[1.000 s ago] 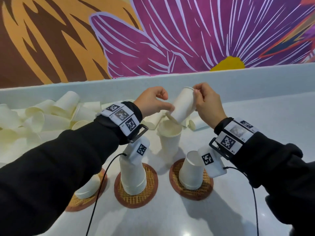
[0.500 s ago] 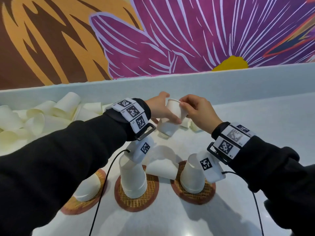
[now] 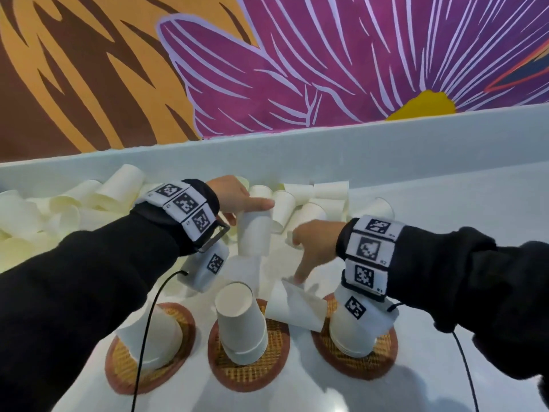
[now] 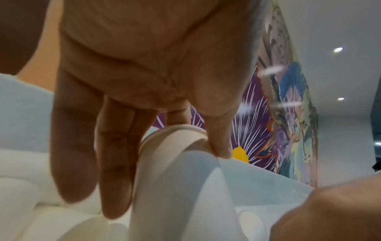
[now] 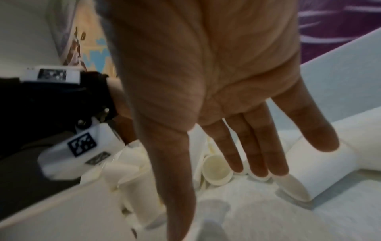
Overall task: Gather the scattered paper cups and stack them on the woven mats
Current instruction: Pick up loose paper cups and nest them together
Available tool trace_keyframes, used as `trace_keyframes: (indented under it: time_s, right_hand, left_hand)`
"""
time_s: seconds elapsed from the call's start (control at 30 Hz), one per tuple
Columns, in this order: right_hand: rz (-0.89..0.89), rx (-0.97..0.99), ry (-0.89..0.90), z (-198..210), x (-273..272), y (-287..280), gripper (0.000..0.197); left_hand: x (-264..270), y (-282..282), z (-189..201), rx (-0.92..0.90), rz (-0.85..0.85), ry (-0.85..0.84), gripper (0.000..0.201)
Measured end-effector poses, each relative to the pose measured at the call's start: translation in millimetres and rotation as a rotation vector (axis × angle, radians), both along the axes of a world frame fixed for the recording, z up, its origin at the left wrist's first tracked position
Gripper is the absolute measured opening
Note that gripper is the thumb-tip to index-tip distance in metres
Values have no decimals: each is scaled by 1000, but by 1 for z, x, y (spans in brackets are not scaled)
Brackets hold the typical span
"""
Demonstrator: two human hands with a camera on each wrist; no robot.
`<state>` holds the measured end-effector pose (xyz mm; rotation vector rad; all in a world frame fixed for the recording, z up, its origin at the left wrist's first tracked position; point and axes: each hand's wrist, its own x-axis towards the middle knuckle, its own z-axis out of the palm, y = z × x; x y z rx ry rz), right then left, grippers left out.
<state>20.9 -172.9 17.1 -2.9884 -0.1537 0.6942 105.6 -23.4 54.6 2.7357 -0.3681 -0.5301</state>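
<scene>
Three round woven mats (image 3: 249, 373) in a row at the near edge of a white table (image 3: 445, 203), each bearing a stack of upturned paper cups: left stack (image 3: 154, 337), middle stack (image 3: 240, 322), right stack (image 3: 350, 331). Above and behind the middle stack, an upturned paper cup (image 3: 254, 233) held off the table by the left hand (image 3: 234, 194), thumb and fingers curled round its upper end; in the left wrist view, fingertips (image 4: 220, 146) pinching at the cup's rim. Right hand (image 3: 315, 242) lowered with palm down, fingers straight and slightly spread, gripping nothing, thumb tip at the edge of a fallen cup (image 3: 294, 307) lying on its side between the middle and right mats. More loose cups (image 3: 89, 197) heaped along the low white wall at the back of the table, mostly to the left. Behind, a mural (image 3: 326, 69) with a purple flower and orange and brown shapes. Black sleeves and tagged wristbands on both arms.
</scene>
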Motion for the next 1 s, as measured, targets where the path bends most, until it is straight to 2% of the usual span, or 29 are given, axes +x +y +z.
trace_keyframes:
  time_s: [0.17, 0.27, 0.37, 0.47, 0.6, 0.77, 0.9, 1.0]
  right_hand:
    - [214, -63, 240, -21, 17, 31, 77]
    - [279, -80, 331, -29, 26, 38, 65]
    - [312, -108, 356, -30, 30, 39, 49]
    - [306, -107, 256, -23, 27, 37, 40]
    - [177, 49, 124, 2, 25, 20, 30]
    - [-132, 526, 36, 42, 6, -8, 9]
    - [-259, 787, -42, 64, -21, -21, 13]
    - [-366, 852, -161, 70, -38, -21, 13]
  left_hand:
    - [6, 18, -23, 129, 48, 135, 68]
    - [9, 28, -32, 143, 85, 199, 66]
    - [12, 35, -35, 115, 94, 264, 68]
    - [14, 36, -33, 100, 91, 278, 67]
    - [10, 32, -23, 22, 78, 277, 64]
    - [-6, 14, 5, -248, 30, 281, 64]
    - [-30, -8, 26, -350, -32, 279, 62]
    - [-47, -28, 36, -406, -21, 266, 59]
